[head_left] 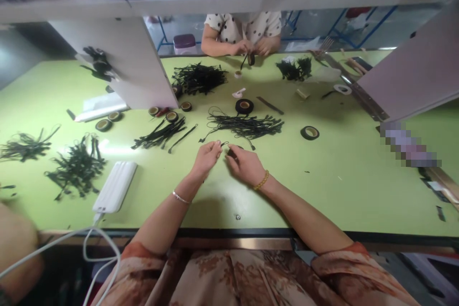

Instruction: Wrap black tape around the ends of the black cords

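My left hand [208, 155] pinches a thin black cable [224, 144], whose small loop shows between the fingertips. Close beside it, my right hand [247, 165] is closed, with something dark in its curled fingers that is mostly hidden. Just beyond both hands lies a bundle of thin black cables [251, 125]. A roll of black tape [244, 106] rests behind that bundle, and another black tape roll [310, 132] lies to the right. Left of my hands is a pile of short black cables [161, 133], with a single cable [182, 138] apart from it.
Across the green table [344, 196], a co-worker's hands [253, 48] handle a black tape roll. A white power bank [115, 186] with a white cord lies left, near more cable piles [77, 165]. Upright panels [122, 67] stand at both sides under a shelf [229, 2].
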A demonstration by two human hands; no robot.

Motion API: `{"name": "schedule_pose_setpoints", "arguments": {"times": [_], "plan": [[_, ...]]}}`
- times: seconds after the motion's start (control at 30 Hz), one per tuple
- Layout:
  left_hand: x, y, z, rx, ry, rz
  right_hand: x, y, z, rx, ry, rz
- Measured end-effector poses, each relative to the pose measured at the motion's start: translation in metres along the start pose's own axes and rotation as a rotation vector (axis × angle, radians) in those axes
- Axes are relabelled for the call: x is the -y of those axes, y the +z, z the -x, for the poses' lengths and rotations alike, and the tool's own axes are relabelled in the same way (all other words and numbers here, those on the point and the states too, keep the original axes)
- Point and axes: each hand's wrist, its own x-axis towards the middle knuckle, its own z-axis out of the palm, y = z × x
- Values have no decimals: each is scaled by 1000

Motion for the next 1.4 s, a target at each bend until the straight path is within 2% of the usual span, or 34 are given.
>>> {"name": "schedule_pose_setpoints", "arguments": {"times": [0.17,0.3,0.4,0.47,0.57,0.73,0.83,0.93,1.07,1.13,1.23,1.4], "plan": [[5,-2,-1,8,52,-72,-3,-2,0,-112,-13,-121],[6,-1,0,20,73,-160,2,-5,-1,-200,36,-461],[6,3,1,86,64,-202,3,-5,-3,-142,105,-753],[6,5,3,154,49,-155,1,-3,-4,-102,155,-889],[4,6,5,258,13,-45,-3,-2,-6,-90,257,-1048],[-5,-2,7,385,49,-137,-2,-5,-7,-99,414,-1317],[-6,-4,6,443,33,-91,-2,-7,-9,-58,492,-1455],[-3,-3,5,420,0,-51,-4,-11,-10,-48,468,-1488],[3,-2,3,417,-4,-28,-5,-13,-7,-2,287,-1382],[5,-2,3,439,18,-49,-4,-12,-5,-1,246,-1320],[5,-2,4,454,83,-177,-3,-7,-5,-49,299,-1333],[3,7,10,346,261,-520,-4,-4,-7,-137,393,-1398]]}}
